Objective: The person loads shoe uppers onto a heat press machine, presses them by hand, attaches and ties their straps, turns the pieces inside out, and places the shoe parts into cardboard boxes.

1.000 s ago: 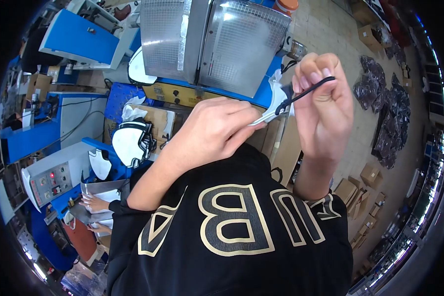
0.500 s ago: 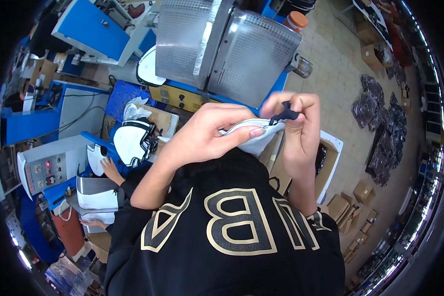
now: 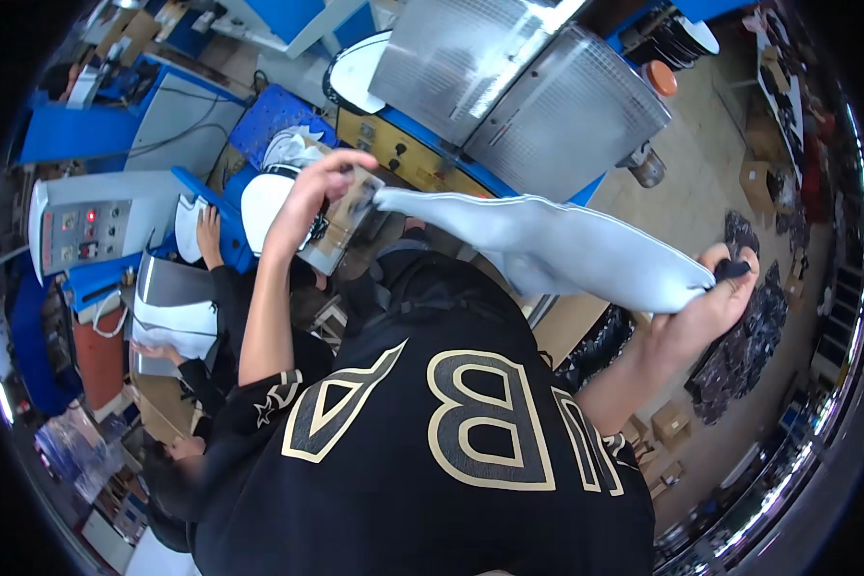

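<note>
A long white flexible piece (image 3: 566, 240) with a stitched-looking edge stretches across in front of my chest. My right hand (image 3: 706, 298) is closed around its right end, with a small dark strip (image 3: 732, 270) bunched between the fingers. Near the narrow left end, my left hand (image 3: 322, 187) is raised with its fingers apart, not gripping the piece. Behind that hand lies a stack of white pieces with black edges (image 3: 264, 211).
A machine with clear mesh-patterned covers (image 3: 566, 106) stands ahead. At left, a co-worker's hand (image 3: 208, 235) touches a white piece beside a control box (image 3: 86, 226). Dark plastic-wrapped bundles (image 3: 739, 336) and cardboard boxes (image 3: 670, 422) lie on the floor at right.
My hands have moved far apart, the left outward to the left, the right down to the right. The white piece, folded between them before, is now stretched out, and my left hand has let go.
</note>
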